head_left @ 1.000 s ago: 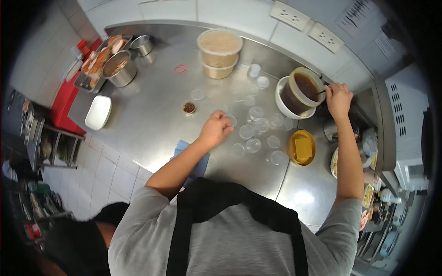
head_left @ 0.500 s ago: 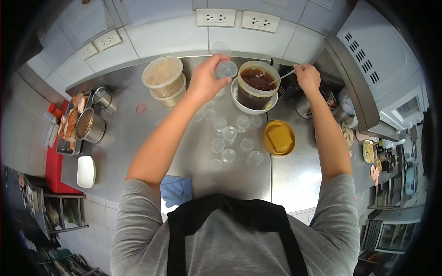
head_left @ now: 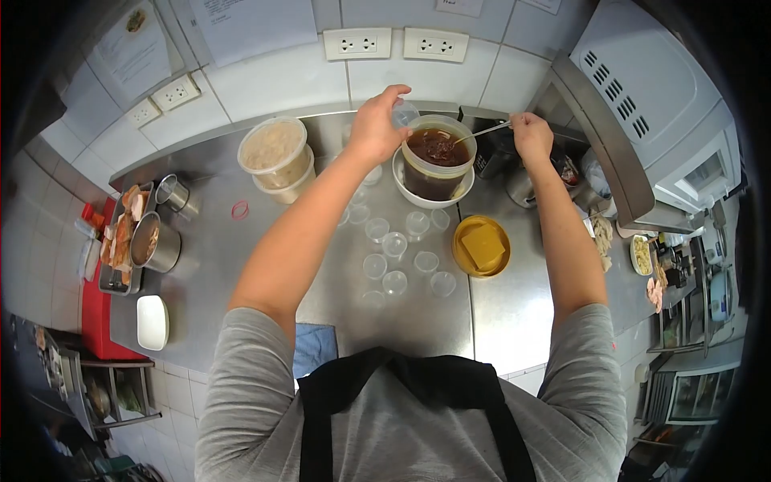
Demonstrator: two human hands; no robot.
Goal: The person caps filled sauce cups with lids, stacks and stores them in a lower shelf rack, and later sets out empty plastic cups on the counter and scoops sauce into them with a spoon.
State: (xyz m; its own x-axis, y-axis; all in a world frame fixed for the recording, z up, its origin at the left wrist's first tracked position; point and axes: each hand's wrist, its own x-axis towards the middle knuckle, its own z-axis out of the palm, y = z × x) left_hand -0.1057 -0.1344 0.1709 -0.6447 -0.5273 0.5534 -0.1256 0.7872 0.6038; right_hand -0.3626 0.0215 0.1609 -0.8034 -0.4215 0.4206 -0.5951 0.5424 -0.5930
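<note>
My left hand (head_left: 377, 130) is closed round a small clear plastic cup (head_left: 405, 114), held at the rim of a tall plastic tub (head_left: 434, 181) of dark brown liquid. The tub stands in a white bowl (head_left: 399, 178). In my right hand (head_left: 531, 136), on the tub's other side, is the end of a thin metal spoon (head_left: 485, 131). The spoon slants down into the liquid, where its tip is hidden and dark bits show. Several more small clear cups (head_left: 393, 245) are spread on the steel counter below my left hand.
Right of the cups sits a round yellow dish or upturned lid (head_left: 460, 261) with a square yellow piece (head_left: 483, 246) in it. Two stacked tubs (head_left: 275, 153) stand at the back left. A blue cloth (head_left: 315, 347) lies near the front edge. A microwave (head_left: 654, 96) overhangs the right side.
My left hand has brought the cup closer to the tub's rim. The spoon has shifted in the liquid, and dark bits now show at the surface. The whole view has shifted slightly.
</note>
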